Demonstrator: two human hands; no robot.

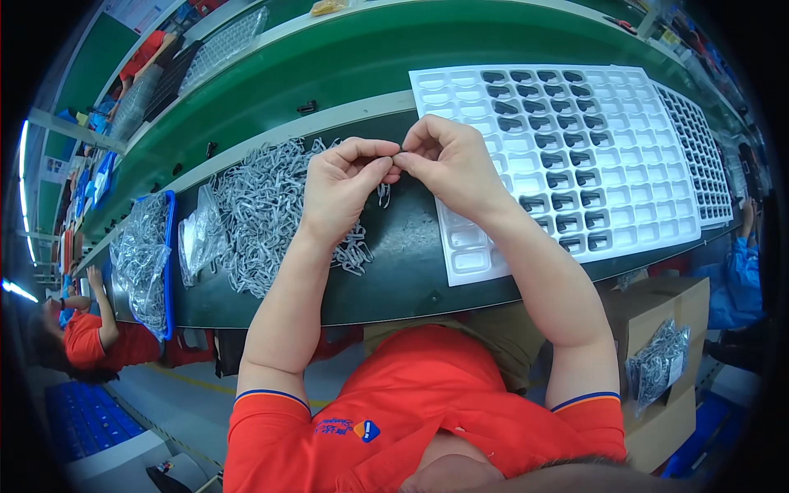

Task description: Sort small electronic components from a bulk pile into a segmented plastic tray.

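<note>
My left hand [347, 179] and my right hand [450, 163] meet above the dark green bench [394, 287], fingertips pinched together. Between them only a tiny dark bit shows; the fingers cover the rest, so its kind stays unclear. A small grey piece [384, 195] shows just below the left fingertips; whether it is held or lies on the bench I cannot tell. Left of and beneath my left hand spreads a heap of loose grey clip-like parts [255, 205]. To the right of my right hand lies a white moulded tray [468, 262], with black parts [561, 179] in several pockets.
A blue bin [170, 263] with bagged parts stands at the left, beside a clear plastic bag [200, 234]. A second filled tray [699, 156] lies far right. Cardboard boxes [657, 316] stand below the bench at right. Co-workers in red and blue work at both sides.
</note>
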